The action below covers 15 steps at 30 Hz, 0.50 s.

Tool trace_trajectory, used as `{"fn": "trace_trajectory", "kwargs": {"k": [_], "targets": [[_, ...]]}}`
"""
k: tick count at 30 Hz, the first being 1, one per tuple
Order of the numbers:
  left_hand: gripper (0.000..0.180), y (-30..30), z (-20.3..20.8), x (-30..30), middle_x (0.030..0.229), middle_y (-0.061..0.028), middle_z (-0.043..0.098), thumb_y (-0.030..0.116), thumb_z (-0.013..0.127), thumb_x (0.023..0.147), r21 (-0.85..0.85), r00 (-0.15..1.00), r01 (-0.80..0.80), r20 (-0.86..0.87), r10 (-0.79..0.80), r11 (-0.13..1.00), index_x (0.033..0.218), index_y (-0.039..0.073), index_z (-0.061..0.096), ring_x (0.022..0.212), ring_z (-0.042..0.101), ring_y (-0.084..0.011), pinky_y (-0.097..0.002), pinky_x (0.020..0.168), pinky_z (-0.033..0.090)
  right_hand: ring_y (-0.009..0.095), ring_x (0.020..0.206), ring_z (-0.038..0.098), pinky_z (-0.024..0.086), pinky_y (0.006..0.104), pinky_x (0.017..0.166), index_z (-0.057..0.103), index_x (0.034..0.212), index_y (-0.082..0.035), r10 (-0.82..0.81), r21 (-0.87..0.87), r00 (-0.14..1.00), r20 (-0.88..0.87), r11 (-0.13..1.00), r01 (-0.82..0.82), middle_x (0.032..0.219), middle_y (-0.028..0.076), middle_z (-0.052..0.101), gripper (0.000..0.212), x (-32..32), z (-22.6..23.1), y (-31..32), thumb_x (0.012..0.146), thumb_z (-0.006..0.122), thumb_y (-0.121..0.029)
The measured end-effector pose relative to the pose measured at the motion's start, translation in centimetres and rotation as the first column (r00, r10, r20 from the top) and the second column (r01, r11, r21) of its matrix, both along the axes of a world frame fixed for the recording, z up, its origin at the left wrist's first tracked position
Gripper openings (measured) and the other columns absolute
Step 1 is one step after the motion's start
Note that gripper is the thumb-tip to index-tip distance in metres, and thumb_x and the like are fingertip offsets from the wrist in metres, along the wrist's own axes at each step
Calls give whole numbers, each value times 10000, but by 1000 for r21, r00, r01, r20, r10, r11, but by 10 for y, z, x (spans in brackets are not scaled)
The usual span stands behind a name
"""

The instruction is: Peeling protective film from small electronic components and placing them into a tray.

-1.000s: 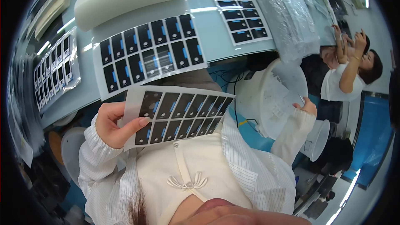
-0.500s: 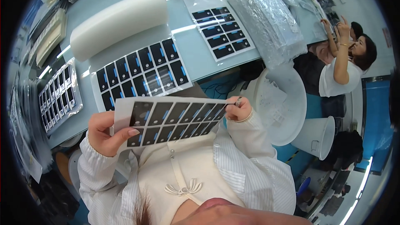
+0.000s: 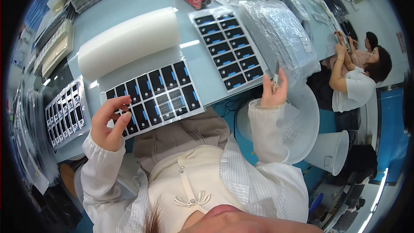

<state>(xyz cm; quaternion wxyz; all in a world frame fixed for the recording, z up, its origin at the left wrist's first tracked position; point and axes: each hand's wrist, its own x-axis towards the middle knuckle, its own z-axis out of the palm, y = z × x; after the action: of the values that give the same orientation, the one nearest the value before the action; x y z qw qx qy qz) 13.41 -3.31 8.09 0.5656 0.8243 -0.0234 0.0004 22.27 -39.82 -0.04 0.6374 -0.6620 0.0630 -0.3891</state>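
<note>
In the head view, the left hand (image 3: 110,123) is half curled, thumb and fingertips parted, over the near-left part of a sheet of black rectangular stickers with blue tabs (image 3: 148,87); whether it touches the sheet I cannot tell. That sheet lies at the near edge of the pale blue desk (image 3: 202,75), in front of a white foam roll (image 3: 129,43). The right hand (image 3: 273,92) pinches a slim pointed metal tool (image 3: 276,72), just beside a second sticker sheet (image 3: 230,51) and a stack in clear plastic (image 3: 282,39). A large white bucket (image 3: 307,123) stands below the desk edge.
</note>
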Motion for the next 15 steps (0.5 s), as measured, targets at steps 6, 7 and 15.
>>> {"fn": "trace_trajectory", "kwargs": {"k": [6,7,15], "targets": [[549,3,-14,33,1160,-149,529,80,735,639,459,964,-46,252,-81,887,1149,14,544,1061,494,-336,-372,904,411,100,512,457,383,216,493,590,1140,-28,-94,-690,939,-330,703,-172,650,32,578,405,-17,17,16,781,698,-182],[549,2,-16,40,1160,-149,529,80,735,639,459,964,-49,254,-78,887,1149,14,544,1061,494,-336,-372,904,411,176,497,540,437,266,498,617,1108,-23,-151,-857,955,-257,492,-153,681,99,626,408,-12,13,14,794,683,-274],[905,1,-18,62,1302,-148,403,177,844,501,642,961,-48,239,-140,765,1291,74,415,1238,337,-346,-419,1024,316,234,519,572,457,319,505,656,1027,-6,-313,-882,906,-286,454,-122,751,156,644,380,-1,16,19,784,679,-298]]}}
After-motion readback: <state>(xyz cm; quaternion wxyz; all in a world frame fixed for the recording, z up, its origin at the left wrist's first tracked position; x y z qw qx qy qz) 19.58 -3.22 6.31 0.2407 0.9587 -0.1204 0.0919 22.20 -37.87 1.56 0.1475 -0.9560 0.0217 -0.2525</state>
